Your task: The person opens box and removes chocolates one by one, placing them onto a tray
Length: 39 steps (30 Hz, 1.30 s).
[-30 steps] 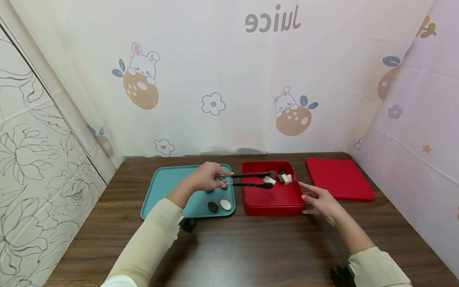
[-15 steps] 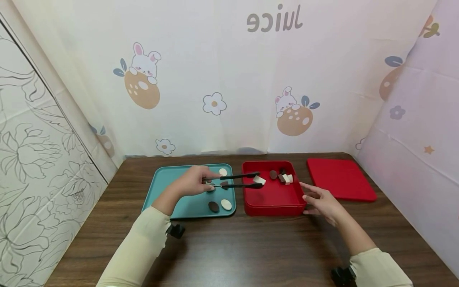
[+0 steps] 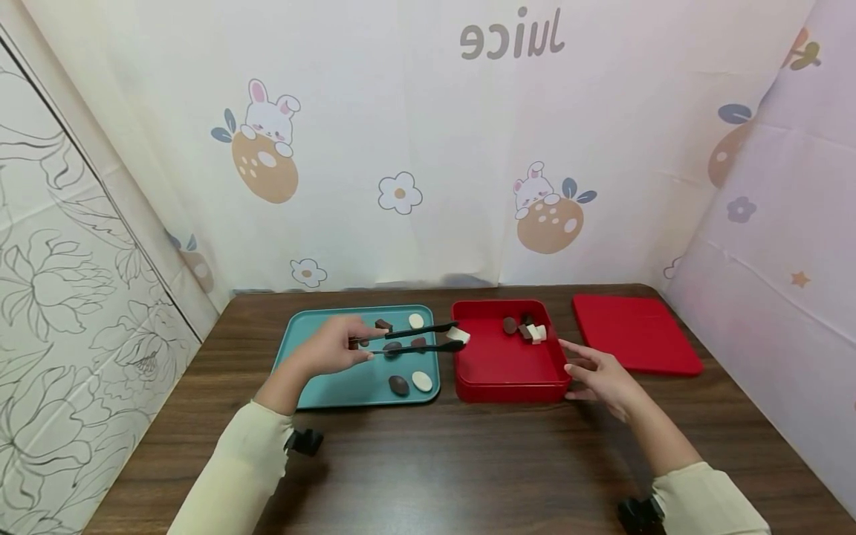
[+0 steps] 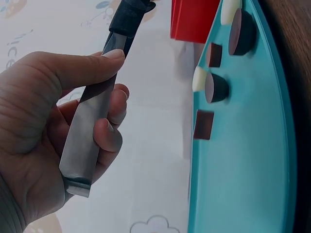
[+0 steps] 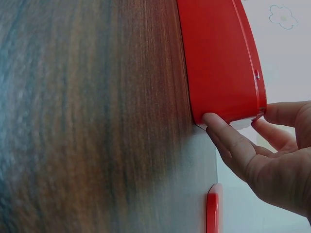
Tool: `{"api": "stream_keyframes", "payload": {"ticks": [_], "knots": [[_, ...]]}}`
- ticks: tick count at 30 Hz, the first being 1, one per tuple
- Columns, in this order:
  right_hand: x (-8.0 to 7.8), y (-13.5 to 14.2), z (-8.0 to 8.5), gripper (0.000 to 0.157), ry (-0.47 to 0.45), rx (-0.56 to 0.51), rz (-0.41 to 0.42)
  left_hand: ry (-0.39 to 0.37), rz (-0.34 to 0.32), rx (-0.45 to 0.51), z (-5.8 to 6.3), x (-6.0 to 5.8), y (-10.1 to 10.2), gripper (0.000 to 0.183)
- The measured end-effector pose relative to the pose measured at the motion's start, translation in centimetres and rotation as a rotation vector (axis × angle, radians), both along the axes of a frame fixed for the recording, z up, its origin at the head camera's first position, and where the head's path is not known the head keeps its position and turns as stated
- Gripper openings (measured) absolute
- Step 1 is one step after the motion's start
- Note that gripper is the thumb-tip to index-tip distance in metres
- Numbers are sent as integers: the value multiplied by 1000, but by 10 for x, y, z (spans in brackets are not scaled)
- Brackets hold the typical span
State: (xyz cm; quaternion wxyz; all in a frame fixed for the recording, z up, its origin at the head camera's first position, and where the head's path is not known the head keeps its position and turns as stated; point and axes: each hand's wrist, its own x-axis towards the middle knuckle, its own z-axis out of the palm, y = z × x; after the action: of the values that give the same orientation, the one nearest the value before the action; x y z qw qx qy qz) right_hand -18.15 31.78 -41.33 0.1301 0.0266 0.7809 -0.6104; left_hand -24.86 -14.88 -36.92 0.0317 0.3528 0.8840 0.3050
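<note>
My left hand [image 3: 329, 345] grips black-tipped metal tongs [image 4: 85, 136] by the handle end, thumb on one arm and fingers curled round the other. Between the tong tips is a white chocolate [image 3: 458, 336], above the gap between the teal tray [image 3: 361, 390] and the red box [image 3: 495, 364]. My right hand [image 3: 602, 379] rests its fingertips against the box's right side, fingers spread and fairly straight. Inside the box, a round dark chocolate [image 3: 510, 325] and several brown and white pieces [image 3: 537, 334] sit toward the right back.
On the tray's right half lie several dark and white chocolates, among them a dark oval [image 3: 398, 385] and a white oval [image 3: 422, 381]. A flat red lid [image 3: 635, 334] lies right of the box. A patterned curtain [image 3: 401, 245] hangs behind the table.
My left hand has moved left, carrying the white chocolate in the tongs from over the red box to its left edge near the tray. My right hand has stayed at the box.
</note>
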Motion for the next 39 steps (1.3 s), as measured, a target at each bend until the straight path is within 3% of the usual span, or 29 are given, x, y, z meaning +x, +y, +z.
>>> {"api": "stream_keyframes", "payload": {"ticks": [11, 21, 39], "knots": [[1, 0, 0, 64, 2, 7, 1, -20, 76, 74, -2, 11, -27, 43], [1, -1, -1, 63, 15, 20, 8, 19, 161, 145, -16, 20, -53, 43], [1, 0, -2, 64, 13, 23, 13, 55, 370, 32, -16, 33, -91, 46]]}}
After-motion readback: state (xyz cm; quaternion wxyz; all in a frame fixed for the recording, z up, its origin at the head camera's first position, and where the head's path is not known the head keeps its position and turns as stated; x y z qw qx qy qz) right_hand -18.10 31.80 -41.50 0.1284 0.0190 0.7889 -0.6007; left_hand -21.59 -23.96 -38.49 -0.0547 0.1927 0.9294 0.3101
